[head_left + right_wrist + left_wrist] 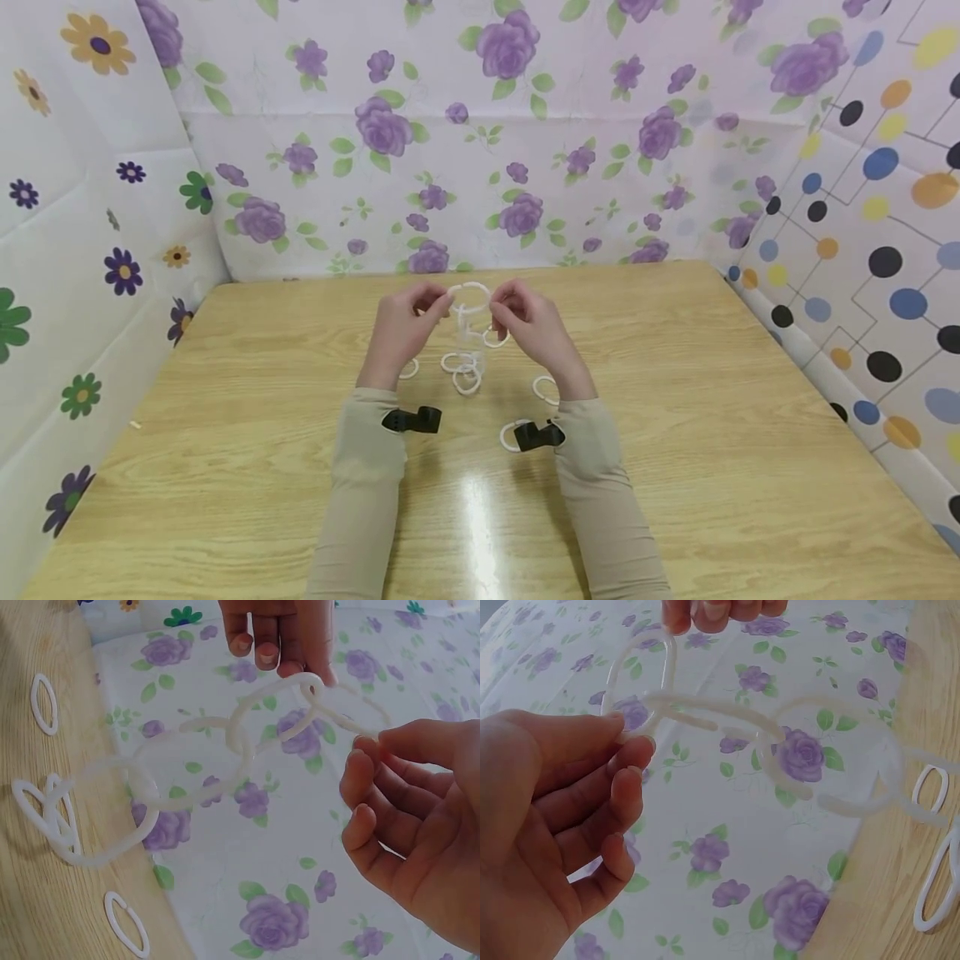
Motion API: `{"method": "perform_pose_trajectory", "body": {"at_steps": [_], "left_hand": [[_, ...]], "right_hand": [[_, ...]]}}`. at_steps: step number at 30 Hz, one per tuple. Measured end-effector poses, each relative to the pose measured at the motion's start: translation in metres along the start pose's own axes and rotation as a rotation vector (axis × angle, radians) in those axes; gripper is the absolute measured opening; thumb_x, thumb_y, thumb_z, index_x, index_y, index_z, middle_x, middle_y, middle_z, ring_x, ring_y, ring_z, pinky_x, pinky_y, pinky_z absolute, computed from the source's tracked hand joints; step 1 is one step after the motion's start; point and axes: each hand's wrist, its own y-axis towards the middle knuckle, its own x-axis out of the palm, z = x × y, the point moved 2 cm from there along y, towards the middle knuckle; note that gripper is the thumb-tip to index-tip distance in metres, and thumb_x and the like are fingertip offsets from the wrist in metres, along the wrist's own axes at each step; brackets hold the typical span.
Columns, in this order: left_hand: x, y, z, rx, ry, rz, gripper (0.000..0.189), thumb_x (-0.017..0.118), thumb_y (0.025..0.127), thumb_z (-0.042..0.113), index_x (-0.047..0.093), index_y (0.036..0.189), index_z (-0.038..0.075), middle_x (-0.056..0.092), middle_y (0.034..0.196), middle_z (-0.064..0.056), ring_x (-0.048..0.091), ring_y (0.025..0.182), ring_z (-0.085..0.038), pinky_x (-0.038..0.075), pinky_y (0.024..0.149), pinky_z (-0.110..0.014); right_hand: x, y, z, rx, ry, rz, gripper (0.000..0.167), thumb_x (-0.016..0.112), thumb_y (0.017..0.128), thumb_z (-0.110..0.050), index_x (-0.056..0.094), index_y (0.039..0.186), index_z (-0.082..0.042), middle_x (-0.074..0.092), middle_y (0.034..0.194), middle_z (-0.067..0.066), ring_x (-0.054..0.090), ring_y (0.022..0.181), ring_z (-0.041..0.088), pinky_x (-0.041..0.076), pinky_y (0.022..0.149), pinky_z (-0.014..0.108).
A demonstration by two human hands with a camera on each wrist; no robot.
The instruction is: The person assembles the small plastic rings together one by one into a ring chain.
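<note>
Both hands hold up a white open-ended plastic ring [472, 285], one hand on either side. My left hand [405, 329] pinches its left side between thumb and index finger; the other fingers curl loosely, as the left wrist view shows. On the opposite side, my right hand [532, 325] pinches the ring with thumb and fingertips. From this ring hangs a chain of several linked white rings [240, 742], blurred in the wrist views. In the head view it drops between the hands towards a small cluster of rings [467, 392] at the tabletop.
Loose white rings lie about on the wooden table [262, 467]: one by the left wrist [411, 374], one by the right wrist [535, 387], another partly behind the right wrist camera [529, 436]. Flower-patterned sheeting [450, 192] stands behind; patterned sheets flank both sides.
</note>
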Motion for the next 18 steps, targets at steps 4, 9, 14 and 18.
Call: {"method": "perform_pose_trajectory", "body": {"at_steps": [4, 9, 14, 18], "left_hand": [[-0.004, 0.0, 0.0, 0.0, -0.034, 0.032, 0.02, 0.063, 0.095, 0.023, 0.07, 0.096, 0.004, 0.072, 0.082, -0.012, 0.062, 0.071, -0.019, 0.045, 0.066, -0.024], [-0.007, 0.0, -0.001, -0.004, -0.047, 0.016, 0.018, 0.063, 0.095, 0.022, 0.069, 0.097, 0.005, 0.073, 0.086, -0.012, 0.065, 0.076, -0.02, 0.045, 0.069, -0.026], [-0.01, -0.001, 0.0, 0.002, -0.047, -0.003, 0.016, 0.065, 0.093, 0.022, 0.069, 0.098, 0.007, 0.073, 0.09, -0.01, 0.065, 0.078, -0.019, 0.045, 0.069, -0.027], [-0.012, -0.002, 0.001, 0.014, -0.039, -0.02, 0.017, 0.065, 0.094, 0.022, 0.069, 0.1, 0.007, 0.073, 0.091, -0.011, 0.065, 0.079, -0.02, 0.046, 0.07, -0.028]], "right_hand": [[0.003, 0.0, 0.001, -0.049, -0.076, -0.098, 0.007, 0.056, 0.098, -0.012, 0.059, 0.097, -0.006, 0.061, 0.072, 0.01, 0.059, 0.063, 0.022, 0.048, 0.061, 0.027], [0.011, -0.002, 0.001, -0.084, -0.18, -0.331, 0.009, 0.054, 0.099, -0.016, 0.062, 0.099, -0.011, 0.066, 0.077, 0.009, 0.061, 0.067, 0.018, 0.048, 0.064, 0.028], [0.029, -0.002, 0.006, -0.087, -0.253, -0.55, 0.015, 0.053, 0.1, -0.019, 0.065, 0.104, -0.011, 0.068, 0.09, 0.006, 0.063, 0.077, 0.013, 0.05, 0.073, 0.028], [0.052, -0.001, 0.011, -0.132, -0.327, -0.666, 0.021, 0.052, 0.1, -0.017, 0.065, 0.112, -0.006, 0.069, 0.106, 0.007, 0.065, 0.093, 0.015, 0.051, 0.085, 0.027]]}}
